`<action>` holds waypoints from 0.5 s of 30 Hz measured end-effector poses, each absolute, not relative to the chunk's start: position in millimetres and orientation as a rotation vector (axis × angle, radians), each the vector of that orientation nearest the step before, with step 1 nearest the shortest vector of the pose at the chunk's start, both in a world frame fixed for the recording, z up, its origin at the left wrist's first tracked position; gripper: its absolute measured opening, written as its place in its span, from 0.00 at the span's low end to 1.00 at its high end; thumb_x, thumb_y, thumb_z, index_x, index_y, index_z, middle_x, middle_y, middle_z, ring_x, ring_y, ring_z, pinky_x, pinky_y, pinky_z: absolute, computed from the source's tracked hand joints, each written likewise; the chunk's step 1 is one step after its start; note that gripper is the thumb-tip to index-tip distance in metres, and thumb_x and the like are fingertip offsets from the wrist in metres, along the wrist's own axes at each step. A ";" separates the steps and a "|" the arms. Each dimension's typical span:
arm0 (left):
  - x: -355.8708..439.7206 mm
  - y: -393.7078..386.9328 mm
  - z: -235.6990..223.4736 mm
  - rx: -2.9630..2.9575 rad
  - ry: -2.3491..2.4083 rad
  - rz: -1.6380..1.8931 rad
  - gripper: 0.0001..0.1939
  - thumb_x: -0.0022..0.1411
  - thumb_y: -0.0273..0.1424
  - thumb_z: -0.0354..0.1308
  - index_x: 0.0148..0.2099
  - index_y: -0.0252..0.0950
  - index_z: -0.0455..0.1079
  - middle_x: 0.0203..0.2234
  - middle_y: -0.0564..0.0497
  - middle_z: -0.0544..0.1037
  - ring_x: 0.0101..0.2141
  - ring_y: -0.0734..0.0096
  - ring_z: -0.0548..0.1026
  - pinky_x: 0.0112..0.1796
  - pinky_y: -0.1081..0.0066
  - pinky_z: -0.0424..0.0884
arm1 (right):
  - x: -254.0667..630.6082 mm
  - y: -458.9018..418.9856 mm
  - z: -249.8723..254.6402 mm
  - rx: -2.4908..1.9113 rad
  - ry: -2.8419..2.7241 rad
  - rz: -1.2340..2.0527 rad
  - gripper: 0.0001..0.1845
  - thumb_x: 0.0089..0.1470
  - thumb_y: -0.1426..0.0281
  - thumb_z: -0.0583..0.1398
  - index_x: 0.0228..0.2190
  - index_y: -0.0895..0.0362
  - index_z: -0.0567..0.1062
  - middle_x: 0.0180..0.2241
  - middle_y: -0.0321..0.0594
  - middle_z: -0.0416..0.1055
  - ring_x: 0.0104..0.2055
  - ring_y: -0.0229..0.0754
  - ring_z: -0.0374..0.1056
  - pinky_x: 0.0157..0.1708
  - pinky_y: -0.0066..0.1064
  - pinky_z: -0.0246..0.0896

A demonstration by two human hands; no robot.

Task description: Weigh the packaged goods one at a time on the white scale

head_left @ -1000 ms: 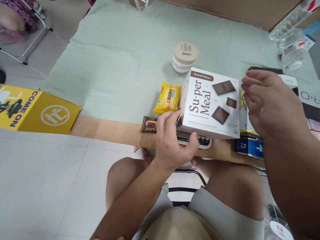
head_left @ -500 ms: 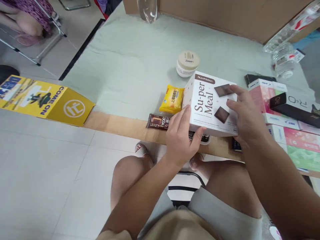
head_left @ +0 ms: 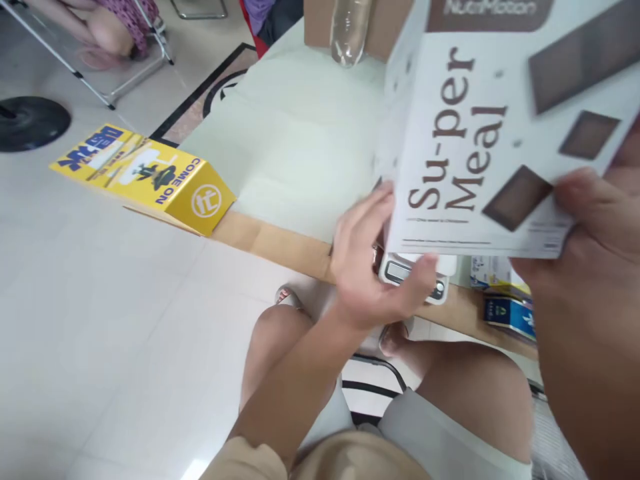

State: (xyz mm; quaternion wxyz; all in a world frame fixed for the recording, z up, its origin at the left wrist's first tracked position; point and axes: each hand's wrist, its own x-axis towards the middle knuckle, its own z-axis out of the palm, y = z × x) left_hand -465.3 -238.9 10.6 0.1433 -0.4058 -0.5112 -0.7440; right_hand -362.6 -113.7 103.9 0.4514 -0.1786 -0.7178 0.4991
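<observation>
A white "Su-per Meal" box (head_left: 450, 147) with dark square pictures is raised close to the camera. My right hand (head_left: 590, 227) grips its lower right side, thumb on the front and the other fingers largely hidden. Below the box's lower left corner is my left hand (head_left: 365, 260), its thumb spread from curved fingers. Its fingertips overlap the box edge in view, but whether they touch it I cannot tell. A white kitchen scale (head_left: 397, 270) with a small display lies under the box and by my left thumb, partly covered.
A yellow carton (head_left: 175, 183) lies at the table's left front edge. Blue packaging (head_left: 507, 313) sits near the front right. A clear bottle (head_left: 350, 33) stands at the back by a cardboard panel (head_left: 320, 23). A seated person's legs (head_left: 110, 30) show at far left.
The box has come up toward the camera in my right hand, while my left hand has stayed low and come off it. More of the scale shows; the white jar and yellow packet are now hidden.
</observation>
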 end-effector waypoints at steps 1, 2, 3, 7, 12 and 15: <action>-480.1 -246.8 13.6 -1.133 -1.480 -2.154 0.20 0.75 0.43 0.51 0.63 0.42 0.63 0.57 0.43 0.75 0.59 0.56 0.75 0.55 0.53 0.77 | -379.7 -113.0 101.8 -0.334 -1.804 1.283 0.29 0.44 0.57 0.76 0.49 0.27 0.81 0.66 0.11 0.66 0.78 0.52 0.50 0.68 0.50 0.65; -496.8 -256.1 16.4 -1.107 -1.484 -2.146 0.16 0.75 0.40 0.50 0.59 0.41 0.66 0.53 0.45 0.77 0.56 0.59 0.77 0.52 0.55 0.78 | -397.1 -111.9 98.8 -0.263 -1.815 1.350 0.28 0.45 0.59 0.77 0.48 0.29 0.82 0.65 0.15 0.68 0.76 0.50 0.55 0.67 0.48 0.68; -514.7 -266.1 18.9 -1.075 -1.465 -2.117 0.12 0.75 0.38 0.51 0.54 0.41 0.70 0.47 0.47 0.79 0.50 0.62 0.79 0.49 0.57 0.77 | -414.7 -110.0 95.1 -0.222 -1.826 1.437 0.27 0.45 0.60 0.77 0.48 0.30 0.82 0.63 0.18 0.71 0.73 0.49 0.61 0.63 0.47 0.72; -585.8 -304.1 21.7 -0.585 -1.373 -2.008 0.04 0.64 0.29 0.56 0.38 0.38 0.72 0.33 0.53 0.72 0.36 0.71 0.72 0.43 0.64 0.71 | -486.3 -89.4 78.0 -0.230 -1.907 1.816 0.29 0.40 0.62 0.78 0.46 0.38 0.80 0.50 0.21 0.81 0.56 0.41 0.77 0.45 0.35 0.79; -635.6 -334.3 -4.8 -0.100 -1.560 -1.879 0.16 0.58 0.32 0.57 0.49 0.38 0.68 0.49 0.48 0.69 0.55 0.64 0.68 0.66 0.54 0.59 | -581.4 -58.8 59.5 -0.445 -1.973 2.111 0.26 0.40 0.71 0.75 0.42 0.48 0.76 0.37 0.19 0.80 0.40 0.32 0.79 0.36 0.29 0.74; -647.9 -343.1 -29.1 -0.066 -1.839 -2.027 0.23 0.69 0.41 0.53 0.63 0.46 0.54 0.69 0.50 0.54 0.74 0.63 0.46 0.75 0.51 0.41 | -631.7 -60.0 50.0 -0.630 -1.954 2.231 0.18 0.57 0.82 0.61 0.45 0.52 0.76 0.33 0.22 0.78 0.38 0.30 0.78 0.36 0.31 0.76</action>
